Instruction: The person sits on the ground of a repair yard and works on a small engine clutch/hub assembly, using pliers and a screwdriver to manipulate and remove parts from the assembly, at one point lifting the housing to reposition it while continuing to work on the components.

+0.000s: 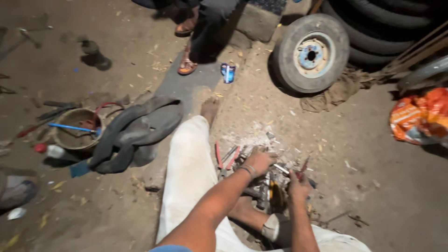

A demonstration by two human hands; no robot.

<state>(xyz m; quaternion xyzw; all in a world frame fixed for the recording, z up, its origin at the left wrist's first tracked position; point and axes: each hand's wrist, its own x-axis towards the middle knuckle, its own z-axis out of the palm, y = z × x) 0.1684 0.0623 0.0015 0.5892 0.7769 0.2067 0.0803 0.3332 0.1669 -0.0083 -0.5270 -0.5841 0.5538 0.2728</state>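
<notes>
I sit on the dirt ground with my legs in light trousers stretched forward. My left hand (259, 161) rests with fingers closed on a grey metal mechanical part (269, 186) lying between my legs. My right hand (298, 185) grips a small red-handled tool (304, 165) held upright beside that part. Red-handled pliers (224, 159) lie on the ground just left of my left hand. What lies under the hands is partly hidden and blurred.
A black rubber inner tube (135, 130) lies at left beside a round bowl (74, 130) holding a blue-handled tool. A wheel with a light rim (311, 53) leans at the back near stacked tyres. An orange bag (420, 116) sits at right. Another person's sandalled feet (187, 65) stand ahead.
</notes>
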